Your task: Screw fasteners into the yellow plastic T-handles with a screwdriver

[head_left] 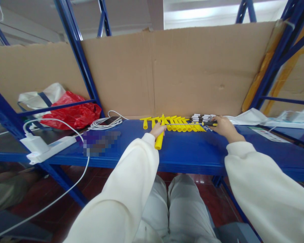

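My left hand [158,129] is closed around a yellow T-shaped plastic handle [158,143], its round, thick end pointing toward me. My right hand [225,127] grips a screwdriver [209,123] by its black and yellow handle. The long thin shaft lies nearly level and runs left to the head of the held yellow piece; whether the tip touches it I cannot tell. Behind and between my hands, several similar yellow T-shaped handles [180,127] lie in a row. Beside my right hand is a pile of small black and white pieces [201,117].
A blue shelf top [192,153] carries everything, with cardboard [205,71] standing behind. At left are a white power strip [52,149], a coiled white cable [103,124] and a red plastic bag [73,109]. White plastic wrapping [250,117] lies at right.
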Action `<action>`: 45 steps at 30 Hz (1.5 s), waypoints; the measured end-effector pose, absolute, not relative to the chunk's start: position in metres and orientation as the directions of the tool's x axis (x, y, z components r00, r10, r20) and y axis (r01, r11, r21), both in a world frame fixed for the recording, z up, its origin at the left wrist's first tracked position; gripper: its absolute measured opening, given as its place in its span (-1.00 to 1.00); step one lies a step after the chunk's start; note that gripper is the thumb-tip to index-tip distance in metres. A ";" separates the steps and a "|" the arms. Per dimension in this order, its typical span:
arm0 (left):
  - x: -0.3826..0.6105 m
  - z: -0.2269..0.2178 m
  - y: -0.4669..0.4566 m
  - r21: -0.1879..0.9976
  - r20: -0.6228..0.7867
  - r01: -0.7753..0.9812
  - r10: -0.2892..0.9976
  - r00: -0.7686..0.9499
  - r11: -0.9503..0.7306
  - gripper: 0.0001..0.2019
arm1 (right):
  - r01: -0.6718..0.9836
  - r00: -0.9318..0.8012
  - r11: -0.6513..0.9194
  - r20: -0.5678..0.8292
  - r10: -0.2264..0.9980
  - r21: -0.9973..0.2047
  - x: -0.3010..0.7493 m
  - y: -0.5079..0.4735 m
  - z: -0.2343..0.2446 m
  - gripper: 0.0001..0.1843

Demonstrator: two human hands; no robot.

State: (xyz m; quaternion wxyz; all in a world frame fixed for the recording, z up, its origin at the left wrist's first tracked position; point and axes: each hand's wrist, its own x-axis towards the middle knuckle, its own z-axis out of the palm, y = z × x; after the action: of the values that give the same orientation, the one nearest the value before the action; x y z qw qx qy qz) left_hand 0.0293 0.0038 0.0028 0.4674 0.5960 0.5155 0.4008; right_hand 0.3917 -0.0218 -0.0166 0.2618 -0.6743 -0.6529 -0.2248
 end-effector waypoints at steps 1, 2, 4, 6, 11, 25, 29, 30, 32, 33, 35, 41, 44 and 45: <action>0.029 0.003 0.004 0.967 -0.003 0.252 0.990 0.140 -0.033 -0.75 | 0.999 0.024 0.007 0.648 0.761 -0.045 0.392 -0.020 -0.016 -0.70; 0.030 0.002 0.004 0.964 -0.002 0.264 0.991 0.132 -0.033 -0.74 | 0.999 0.010 0.017 0.651 0.759 -0.034 0.392 -0.019 -0.016 -0.69; 0.030 0.001 0.004 0.959 0.004 0.281 0.993 0.119 -0.038 -0.74 | 0.999 0.004 0.018 0.657 0.754 -0.027 0.393 -0.017 -0.016 -0.65; 0.030 0.000 0.006 0.959 0.010 0.279 0.992 0.122 -0.044 -0.74 | 0.999 0.003 0.019 0.665 0.747 -0.026 0.393 -0.017 -0.016 -0.63; 0.030 -0.001 0.008 0.969 0.025 0.238 0.987 0.158 -0.062 -0.73 | 0.997 0.051 0.002 0.673 0.738 -0.078 0.394 -0.021 -0.020 -0.65; 0.031 0.003 0.002 0.946 0.048 0.310 0.988 0.149 -0.093 -0.80 | 0.992 0.123 -0.074 0.644 0.755 -0.102 0.385 -0.028 -0.015 -0.74; 0.031 0.003 0.001 0.947 0.051 0.307 0.987 0.150 -0.096 -0.81 | 0.988 0.150 -0.088 0.617 0.772 -0.130 0.388 -0.029 -0.018 -0.64; 0.031 0.004 0.001 0.947 0.052 0.307 0.988 0.147 -0.096 -0.81 | 0.989 0.135 -0.072 0.614 0.778 -0.125 0.390 -0.027 -0.018 -0.62; 0.031 0.004 0.000 0.945 0.051 0.312 0.989 0.140 -0.093 -0.81 | 0.994 0.095 -0.040 0.606 0.790 -0.103 0.392 -0.022 -0.019 -0.62; 0.031 0.004 0.000 0.943 0.050 0.321 0.989 0.138 -0.092 -0.81 | 0.996 0.078 -0.030 0.602 0.795 -0.089 0.393 -0.020 -0.019 -0.63; 0.031 0.005 -0.001 0.932 0.046 0.349 0.989 0.141 -0.093 -0.83 | 0.998 0.061 -0.028 0.601 0.797 -0.064 0.394 -0.017 -0.018 -0.64; 0.032 0.009 -0.006 0.907 0.038 0.408 0.986 0.163 -0.103 -0.85 | 0.995 0.103 -0.074 0.633 0.767 -0.072 0.391 -0.024 -0.017 -0.67; 0.032 0.010 -0.006 0.909 0.043 0.403 0.985 0.166 -0.107 -0.85 | 0.983 0.182 -0.130 0.581 0.793 -0.129 0.388 -0.027 -0.017 -0.60; 0.032 0.009 -0.006 0.910 0.044 0.401 0.985 0.165 -0.108 -0.85 | 0.981 0.193 -0.135 0.564 0.803 -0.142 0.388 -0.027 -0.017 -0.58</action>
State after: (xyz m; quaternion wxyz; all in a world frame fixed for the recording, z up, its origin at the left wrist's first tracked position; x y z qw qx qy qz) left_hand 0.0324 -0.0060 0.0094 0.4012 0.6494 0.5338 0.3639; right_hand 0.3876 -0.0270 -0.0172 0.2471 -0.7316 -0.6094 -0.1798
